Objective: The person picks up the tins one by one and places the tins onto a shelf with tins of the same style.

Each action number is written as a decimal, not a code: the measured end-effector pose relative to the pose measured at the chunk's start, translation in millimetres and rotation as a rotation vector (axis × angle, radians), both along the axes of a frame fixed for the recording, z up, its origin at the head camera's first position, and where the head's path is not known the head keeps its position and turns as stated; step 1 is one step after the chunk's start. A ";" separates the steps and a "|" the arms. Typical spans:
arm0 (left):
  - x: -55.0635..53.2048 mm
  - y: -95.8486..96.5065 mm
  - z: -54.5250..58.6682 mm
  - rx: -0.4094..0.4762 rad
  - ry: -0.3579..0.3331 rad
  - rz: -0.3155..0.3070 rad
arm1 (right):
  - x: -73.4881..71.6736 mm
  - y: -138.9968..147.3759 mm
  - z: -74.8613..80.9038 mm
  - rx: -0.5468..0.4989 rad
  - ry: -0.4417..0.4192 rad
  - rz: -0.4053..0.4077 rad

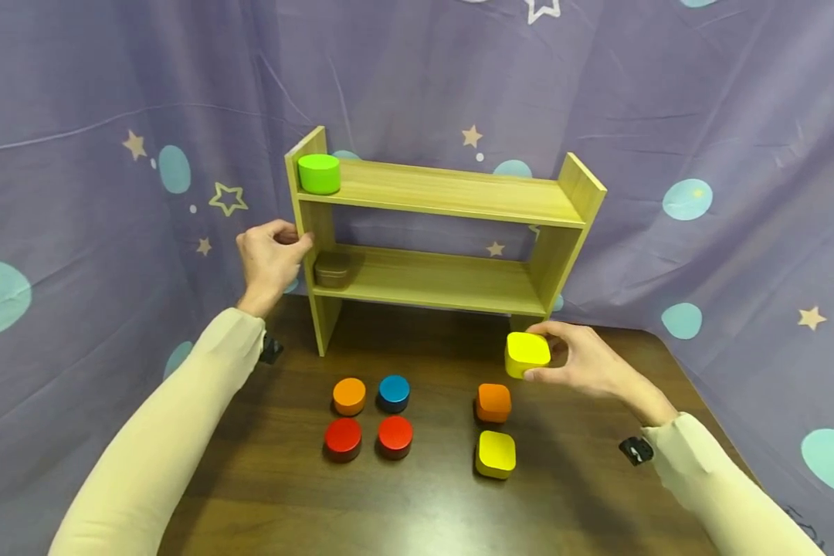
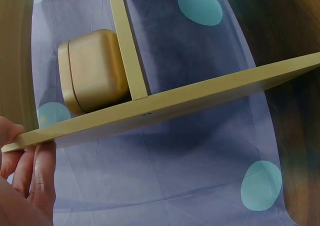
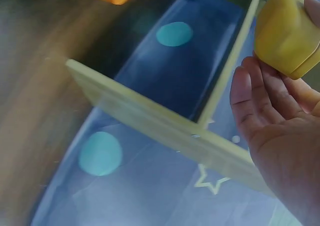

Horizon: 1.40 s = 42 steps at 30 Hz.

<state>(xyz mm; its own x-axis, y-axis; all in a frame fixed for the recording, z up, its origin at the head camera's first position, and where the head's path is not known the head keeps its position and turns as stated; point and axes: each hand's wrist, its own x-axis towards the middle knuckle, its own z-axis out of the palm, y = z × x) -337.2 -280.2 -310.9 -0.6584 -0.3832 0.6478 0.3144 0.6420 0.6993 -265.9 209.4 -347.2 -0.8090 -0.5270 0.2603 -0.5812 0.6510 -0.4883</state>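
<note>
My left hand (image 1: pixel 269 259) pinches the left side panel of a two-tier wooden shelf (image 1: pixel 424 189), thumb on one face and fingers on the other in the left wrist view. In my right hand (image 1: pixel 587 359) is a yellow rounded-square tin (image 1: pixel 527 351), gripped by its sides between thumb and fingers, in front of the shelf's right leg. A gold rounded-square tin (image 2: pixel 97 71) stands at the left end of the lower tier. On the upper tier's left end sits a bright green round tin (image 1: pixel 320 174).
On the brown table (image 1: pixel 431 510), an orange round tin (image 1: pixel 350 395), a blue round tin (image 1: pixel 394 393) and two red round tins (image 1: pixel 344 439) stand at centre left. An orange square tin (image 1: pixel 493 402) and another yellow square tin (image 1: pixel 496 453) stand farther right. A purple curtain (image 1: pixel 417 77) hangs behind.
</note>
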 end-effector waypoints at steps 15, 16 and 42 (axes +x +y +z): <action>-4.2 9.0 -4.6 -0.003 0.033 -0.009 | -19.7 -35.1 51.9 0.008 0.020 0.043; -4.3 9.5 -4.6 -0.002 0.035 -0.009 | -21.0 -38.0 55.0 0.007 0.025 0.051; -5.7 28.8 -1.9 0.004 0.056 -0.021 | -45.7 -101.2 133.5 -0.018 0.022 0.157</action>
<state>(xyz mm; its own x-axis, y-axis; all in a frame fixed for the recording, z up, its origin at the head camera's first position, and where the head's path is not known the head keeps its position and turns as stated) -342.9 -251.4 -312.8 -0.6295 -0.3722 0.6820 0.3664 0.6318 0.6830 -311.7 108.1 -213.6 -0.7112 -0.6417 0.2870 -0.6856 0.5428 -0.4851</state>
